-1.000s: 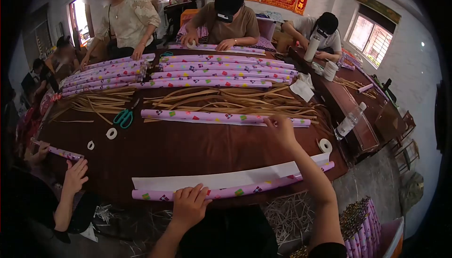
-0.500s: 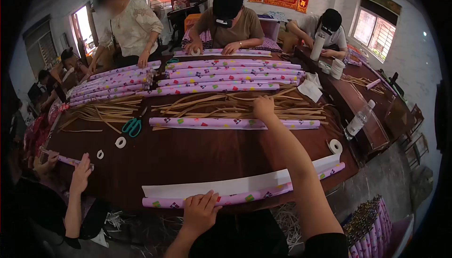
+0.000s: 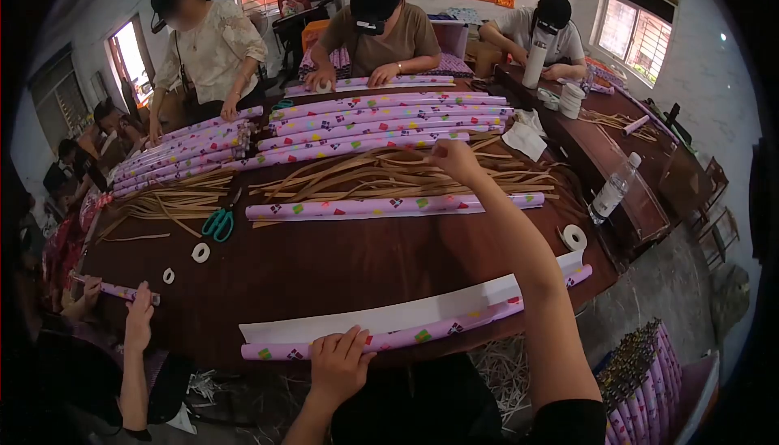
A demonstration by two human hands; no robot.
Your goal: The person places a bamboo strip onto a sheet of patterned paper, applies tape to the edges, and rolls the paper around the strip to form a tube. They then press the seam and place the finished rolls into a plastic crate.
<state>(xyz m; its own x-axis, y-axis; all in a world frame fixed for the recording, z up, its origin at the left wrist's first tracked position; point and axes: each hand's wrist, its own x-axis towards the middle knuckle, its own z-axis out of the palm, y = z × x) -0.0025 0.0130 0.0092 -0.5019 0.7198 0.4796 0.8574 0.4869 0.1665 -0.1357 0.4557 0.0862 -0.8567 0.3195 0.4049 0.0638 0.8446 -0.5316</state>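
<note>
My left hand (image 3: 341, 364) lies over a partly rolled sheet of purple patterned wrapping paper (image 3: 422, 336) at the near table edge, its fingers curled on the roll. The sheet's white inner side (image 3: 381, 303) faces up behind the roll. My right hand (image 3: 456, 161) reaches across the table with its fingers pinched on a strip above a pile of long brown strips (image 3: 349, 171). Its fingertips are partly hidden. Below that hand lies a finished-looking purple roll (image 3: 389, 206).
Purple rolls (image 3: 381, 112) lie stacked farther back. Teal scissors (image 3: 217, 224), white tape rolls (image 3: 574, 238) and a plastic bottle (image 3: 615, 189) stand around the table. A co-worker's hand (image 3: 139, 315) is at left; other people work behind. More rolls (image 3: 649, 380) stand at lower right.
My right hand has moved farther back and slightly left over the brown strips. My left hand stays on the paper roll. The view has shifted slightly.
</note>
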